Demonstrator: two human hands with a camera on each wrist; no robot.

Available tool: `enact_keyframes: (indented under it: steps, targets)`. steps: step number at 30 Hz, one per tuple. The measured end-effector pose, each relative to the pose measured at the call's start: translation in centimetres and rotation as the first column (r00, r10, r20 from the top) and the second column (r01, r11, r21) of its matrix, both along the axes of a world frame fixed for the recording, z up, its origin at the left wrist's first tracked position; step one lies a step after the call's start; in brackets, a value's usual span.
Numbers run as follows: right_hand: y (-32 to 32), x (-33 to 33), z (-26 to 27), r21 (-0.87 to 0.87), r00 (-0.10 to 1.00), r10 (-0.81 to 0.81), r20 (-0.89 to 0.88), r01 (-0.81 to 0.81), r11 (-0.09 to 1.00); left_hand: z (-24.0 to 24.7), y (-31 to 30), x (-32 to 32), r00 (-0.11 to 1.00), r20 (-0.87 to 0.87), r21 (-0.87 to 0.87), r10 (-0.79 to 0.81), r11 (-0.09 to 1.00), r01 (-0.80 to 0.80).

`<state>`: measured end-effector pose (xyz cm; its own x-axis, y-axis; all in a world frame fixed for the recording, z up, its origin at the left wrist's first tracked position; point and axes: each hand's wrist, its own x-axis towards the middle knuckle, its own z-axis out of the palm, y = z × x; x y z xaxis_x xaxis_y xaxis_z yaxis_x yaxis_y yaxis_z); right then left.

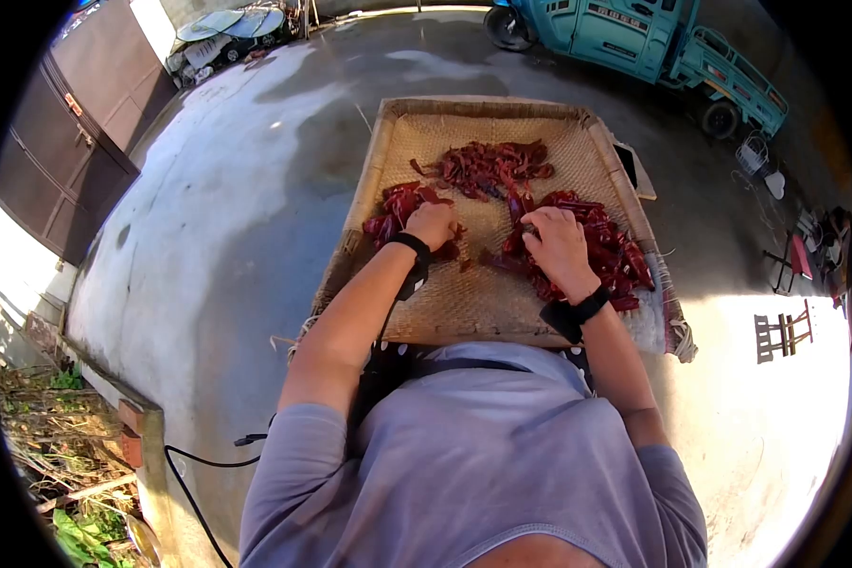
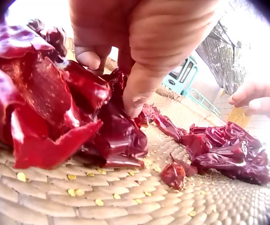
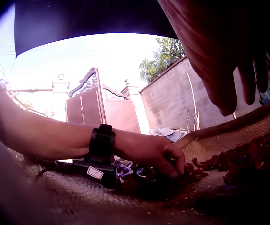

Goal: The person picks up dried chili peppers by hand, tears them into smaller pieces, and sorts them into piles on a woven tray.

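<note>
Dried red peppers lie in three heaps on a woven tray (image 1: 483,308). At the left heap (image 1: 388,216), my left hand (image 1: 432,225) reaches down with bent fingers; in the left wrist view the hand (image 2: 144,42) pinches a dark red pepper (image 2: 121,133) between thumb and fingers. My right hand (image 1: 559,244) is over the right heap (image 1: 611,248), its fingers loosely extended; in the right wrist view the fingers of this hand (image 3: 214,51) hang down with nothing visible between them. Torn pepper pieces form the far heap (image 1: 488,168).
Pale yellow seeds (image 2: 99,202) are scattered on the weave. The tray's raised rim (image 1: 488,107) surrounds the heaps. A dark flat object (image 1: 627,163) lies beside the right rim. Beyond stand a teal three-wheeled vehicle (image 1: 615,38) and a brown gate (image 1: 66,133). A black cable (image 1: 199,461) runs at left.
</note>
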<state>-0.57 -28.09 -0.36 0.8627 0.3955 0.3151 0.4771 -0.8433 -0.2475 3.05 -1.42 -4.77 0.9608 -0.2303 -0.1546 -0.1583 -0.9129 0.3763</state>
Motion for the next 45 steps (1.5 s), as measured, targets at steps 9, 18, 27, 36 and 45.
enact_keyframes:
  steps: [9,18,27,36,45]
  targets:
    - [3.3,-0.9,-0.4,0.471,0.960,0.246,-0.132,-0.158,0.868,4.3,-1.4,-3.6,0.983,-0.178,-0.694,0.047,0.702,-0.159]
    - [2.0,-1.0,0.1,0.556,0.902,0.266,-0.339,-0.036,0.831,1.8,-3.4,-5.7,0.888,-0.450,-0.880,-0.096,0.215,-0.423]
    - [-3.5,-1.3,3.7,0.157,0.952,-0.267,-0.147,0.289,0.944,1.7,-6.4,-7.1,0.918,-0.240,-0.615,-0.316,0.781,0.109]
    - [-4.6,-0.8,1.0,0.117,0.952,-0.276,0.136,0.261,0.958,1.3,-6.3,-7.7,0.934,-0.114,-0.535,-0.338,0.813,0.229]
    - [-2.3,-1.5,0.2,0.134,0.990,-0.086,0.108,0.071,0.988,3.3,1.8,-6.6,0.961,0.242,0.037,0.135,0.988,-0.148]
